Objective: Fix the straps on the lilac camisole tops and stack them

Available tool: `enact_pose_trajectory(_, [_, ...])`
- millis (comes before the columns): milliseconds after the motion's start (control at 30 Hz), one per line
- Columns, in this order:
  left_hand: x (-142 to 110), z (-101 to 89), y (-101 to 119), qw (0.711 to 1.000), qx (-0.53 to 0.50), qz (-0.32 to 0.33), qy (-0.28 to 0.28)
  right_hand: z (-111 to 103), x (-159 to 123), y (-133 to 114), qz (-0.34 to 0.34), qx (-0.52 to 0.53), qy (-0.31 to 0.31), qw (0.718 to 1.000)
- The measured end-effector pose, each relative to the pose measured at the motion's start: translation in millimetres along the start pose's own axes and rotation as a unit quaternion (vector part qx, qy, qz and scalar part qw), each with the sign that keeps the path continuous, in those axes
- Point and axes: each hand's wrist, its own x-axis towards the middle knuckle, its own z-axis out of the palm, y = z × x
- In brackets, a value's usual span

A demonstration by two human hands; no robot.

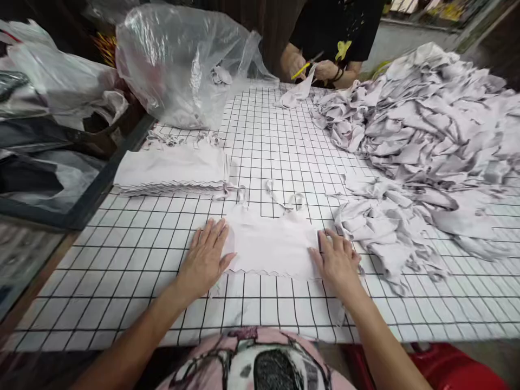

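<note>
A pale pink strappy garment with a wavy hem, like a camisole top, lies flat on the gridded tabletop in front of me. Its thin straps stretch loosely away from me. My left hand rests flat at the garment's left edge, fingers extended and thumb touching the fabric. At the opposite edge, my right hand lies palm down with its fingers spread. A neat stack of similar garments sits beyond my left hand, wavy hems towards me. Crumpled pale garments lie just past my right hand.
A large heap of pale garments covers the far right of the table. A clear plastic bag stands at the far left. Across the table, a person's hands hold yellow-handled scissors and pale cloth. Bagged items fill the left side.
</note>
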Motion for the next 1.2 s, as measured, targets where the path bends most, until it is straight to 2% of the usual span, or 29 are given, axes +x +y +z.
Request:
enact_pose_trajectory(133, [21.0,-6.3,10.0,0.999,-0.032,0.044,-0.006,-23.3,25.0,-16.1,-0.017,0.064,0.053,0.996])
enact_pose_trajectory(200, [36.8,-6.7,13.2,0.996,-0.050,0.069,-0.006,-35.9,51.9,-42.6,-0.071,0.135,0.076,0.985])
enact_pose_trajectory(300, [60.9,-1.1,13.8,0.993,-0.074,0.087,-0.006,-43.5,106.1,-98.4,-0.150,0.222,0.068,0.961])
enact_pose_trajectory(433, [77.3,14.3,8.2,0.993,-0.079,0.089,-0.011,-20.2,173.4,-163.6,-0.190,0.184,-0.018,0.964])
enact_pose_trajectory(533, [77.5,22.8,4.8,0.992,-0.070,0.100,-0.006,-0.5,201.1,-185.3,-0.224,0.175,-0.079,0.956])
enact_pose_trajectory(633, [75.3,23.9,4.9,0.992,-0.069,0.106,0.004,-8.1,205.0,-181.2,-0.246,0.275,-0.090,0.925])
enact_pose_trajectory(700, [75.0,21.8,5.7,0.992,-0.074,0.107,0.007,-29.4,194.3,-167.8,-0.273,0.380,-0.092,0.879])
enact_pose_trajectory(767, [76.0,20.2,6.2,0.991,-0.078,0.105,0.006,-55.0,173.7,-150.1,-0.328,0.429,-0.100,0.835])
enact_pose_trajectory(867, [78.0,21.0,5.7,0.990,-0.076,0.115,-0.013,-80.1,130.5,-123.7,-0.425,0.389,-0.143,0.805])
enact_pose_trajectory(967, [78.4,23.4,4.7,0.990,-0.066,0.120,-0.028,-78.7,91.9,-103.2,-0.458,0.333,-0.229,0.792])
enact_pose_trajectory(1067, [76.9,22.6,4.2,0.991,-0.064,0.116,-0.021,-64.9,80.1,-91.9,-0.403,0.348,-0.279,0.799])
enact_pose_trajectory(1133, [76.2,20.0,4.7,0.991,-0.065,0.118,-0.020,-56.4,88.1,-91.8,-0.312,0.395,-0.272,0.820])
enact_pose_trajectory(1200, [76.4,16.6,5.7,0.991,-0.064,0.119,-0.022,-49.0,102.6,-98.7,-0.203,0.411,-0.251,0.853])
